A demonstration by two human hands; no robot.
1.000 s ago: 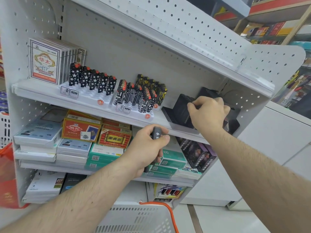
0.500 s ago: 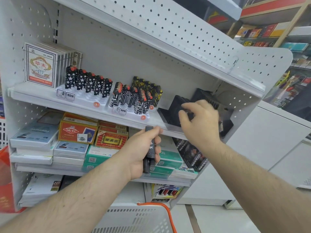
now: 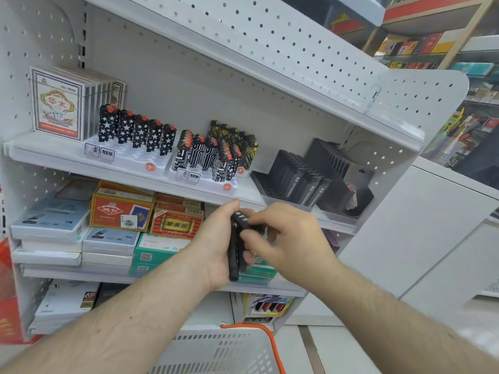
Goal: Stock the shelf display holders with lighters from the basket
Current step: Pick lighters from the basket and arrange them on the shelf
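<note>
My left hand (image 3: 216,247) grips a small bunch of slim black lighters (image 3: 235,247) upright, just below the front edge of the middle shelf. My right hand (image 3: 286,238) has come to the bunch and pinches the top of one lighter. On the shelf above stands a black display holder (image 3: 294,176) partly filled with black lighters. Left of it are two white holders, one with star-pattern lighters (image 3: 137,133) and one with black-and-white patterned lighters (image 3: 213,155). The white basket (image 3: 216,352) with an orange handle sits at the bottom edge; its contents are hidden.
A stack of card boxes (image 3: 59,103) stands at the shelf's far left. The lower shelf holds red boxes (image 3: 121,211) and green packs (image 3: 159,249). A second black holder (image 3: 334,163) stands behind the first. A perforated shelf (image 3: 270,49) overhangs above.
My right hand left the black display holder and dropped down to the lighters in my left hand. My left hand turned the bunch more upright and stayed near the shelf edge.
</note>
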